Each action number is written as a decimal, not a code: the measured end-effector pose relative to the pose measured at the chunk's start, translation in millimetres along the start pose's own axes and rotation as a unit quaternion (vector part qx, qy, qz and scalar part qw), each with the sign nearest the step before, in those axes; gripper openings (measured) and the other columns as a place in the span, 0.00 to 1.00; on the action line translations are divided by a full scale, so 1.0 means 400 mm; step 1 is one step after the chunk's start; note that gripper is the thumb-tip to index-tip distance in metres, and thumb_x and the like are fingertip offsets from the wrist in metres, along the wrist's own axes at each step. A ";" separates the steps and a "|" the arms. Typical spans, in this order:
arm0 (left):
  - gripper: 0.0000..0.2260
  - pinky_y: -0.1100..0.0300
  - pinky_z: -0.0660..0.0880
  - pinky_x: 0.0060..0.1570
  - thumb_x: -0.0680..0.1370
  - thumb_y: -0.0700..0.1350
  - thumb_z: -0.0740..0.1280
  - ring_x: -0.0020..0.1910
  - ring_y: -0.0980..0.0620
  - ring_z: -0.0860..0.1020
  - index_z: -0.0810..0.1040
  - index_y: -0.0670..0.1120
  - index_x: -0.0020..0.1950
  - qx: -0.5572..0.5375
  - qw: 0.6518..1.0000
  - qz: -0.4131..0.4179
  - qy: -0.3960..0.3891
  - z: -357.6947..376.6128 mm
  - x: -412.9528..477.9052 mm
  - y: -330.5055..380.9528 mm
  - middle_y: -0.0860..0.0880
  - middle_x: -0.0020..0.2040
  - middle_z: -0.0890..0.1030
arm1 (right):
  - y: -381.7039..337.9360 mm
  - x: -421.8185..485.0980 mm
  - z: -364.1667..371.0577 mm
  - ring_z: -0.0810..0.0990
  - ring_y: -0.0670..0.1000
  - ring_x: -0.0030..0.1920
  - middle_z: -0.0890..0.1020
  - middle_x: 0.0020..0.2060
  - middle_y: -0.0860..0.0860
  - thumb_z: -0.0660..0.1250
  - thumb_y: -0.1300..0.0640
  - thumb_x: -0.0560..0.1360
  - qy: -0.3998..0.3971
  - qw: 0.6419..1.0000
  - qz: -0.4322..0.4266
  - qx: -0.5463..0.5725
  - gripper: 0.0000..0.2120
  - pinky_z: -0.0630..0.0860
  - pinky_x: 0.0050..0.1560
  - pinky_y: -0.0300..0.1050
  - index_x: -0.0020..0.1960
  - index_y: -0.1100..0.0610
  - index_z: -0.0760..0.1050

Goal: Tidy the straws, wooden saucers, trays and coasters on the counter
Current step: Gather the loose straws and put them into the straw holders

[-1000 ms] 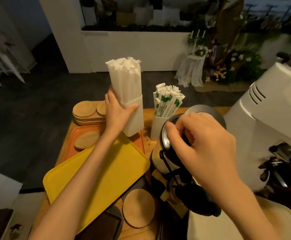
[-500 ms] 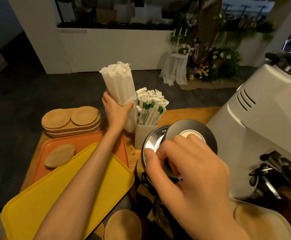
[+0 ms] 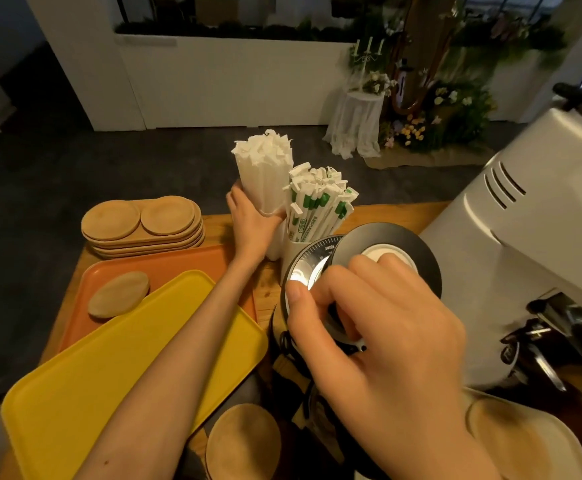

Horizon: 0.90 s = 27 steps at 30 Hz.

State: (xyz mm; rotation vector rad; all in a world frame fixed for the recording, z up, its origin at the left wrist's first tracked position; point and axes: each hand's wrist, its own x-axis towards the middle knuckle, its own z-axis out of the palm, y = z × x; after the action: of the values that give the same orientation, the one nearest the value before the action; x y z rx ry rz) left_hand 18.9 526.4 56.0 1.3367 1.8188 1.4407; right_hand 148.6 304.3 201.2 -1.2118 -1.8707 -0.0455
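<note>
One left hand (image 3: 252, 227) grips the white straw holder (image 3: 271, 202) from its left.

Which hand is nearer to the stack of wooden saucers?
Left. The left hand grips the white straws just right of the saucer stack; the right hand holds the black-lidded appliance, farther right.
</note>
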 end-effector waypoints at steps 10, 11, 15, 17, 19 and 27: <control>0.43 0.50 0.68 0.66 0.69 0.45 0.77 0.71 0.41 0.66 0.55 0.42 0.76 0.022 0.999 -0.030 -0.021 -0.008 -0.009 -0.004 0.41 0.72 0.64 | -0.002 -0.002 -0.001 0.62 0.44 0.35 0.63 0.31 0.42 0.68 0.52 0.77 0.006 1.000 0.005 -0.012 0.16 0.56 0.36 0.36 0.32 0.53 0.70; 0.43 0.49 0.67 0.67 0.69 0.45 0.77 0.71 0.41 0.65 0.54 0.42 0.76 0.025 0.998 -0.039 -0.033 -0.009 -0.008 -0.004 0.41 0.73 0.63 | 0.000 -0.002 0.001 0.63 0.44 0.35 0.63 0.31 0.42 0.68 0.52 0.77 0.009 1.000 0.005 -0.012 0.16 0.57 0.36 0.36 0.32 0.53 0.70; 0.42 0.49 0.65 0.69 0.72 0.44 0.75 0.73 0.42 0.63 0.53 0.43 0.78 0.046 0.990 -0.086 -0.098 -0.038 -0.016 -0.003 0.41 0.76 0.61 | 0.002 -0.003 -0.001 0.63 0.44 0.35 0.63 0.30 0.43 0.68 0.52 0.76 0.011 1.000 0.008 -0.001 0.16 0.57 0.35 0.37 0.32 0.53 0.70; 0.38 0.52 0.65 0.67 0.73 0.44 0.73 0.73 0.44 0.64 0.55 0.44 0.77 0.047 0.990 -0.091 -0.100 -0.066 -0.038 0.000 0.41 0.75 0.63 | 0.002 -0.004 -0.002 0.62 0.44 0.35 0.63 0.30 0.43 0.68 0.52 0.76 0.011 1.000 0.009 -0.001 0.15 0.56 0.35 0.37 0.32 0.52 0.69; 0.34 0.54 0.67 0.64 0.74 0.45 0.72 0.71 0.45 0.66 0.59 0.45 0.76 0.046 0.990 -0.091 -0.096 -0.102 -0.075 0.007 0.43 0.74 0.66 | -0.001 -0.005 -0.005 0.63 0.44 0.35 0.63 0.30 0.42 0.68 0.52 0.76 0.014 1.000 0.009 -0.003 0.15 0.56 0.35 0.37 0.33 0.52 0.69; 0.12 0.52 0.77 0.54 0.77 0.43 0.69 0.55 0.49 0.79 0.76 0.46 0.60 -0.089 0.983 -0.092 -0.135 -0.271 -0.316 0.049 0.45 0.56 0.80 | -0.004 -0.010 -0.015 0.68 0.47 0.35 0.69 0.29 0.45 0.67 0.53 0.78 0.023 1.000 0.010 0.015 0.16 0.67 0.32 0.49 0.33 0.56 0.71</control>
State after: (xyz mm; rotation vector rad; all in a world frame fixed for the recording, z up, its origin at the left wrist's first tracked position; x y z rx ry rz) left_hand -7.8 363.6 85.4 1.1763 1.5548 1.2284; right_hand 151.7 297.7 202.7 -1.2001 -1.8139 -0.0339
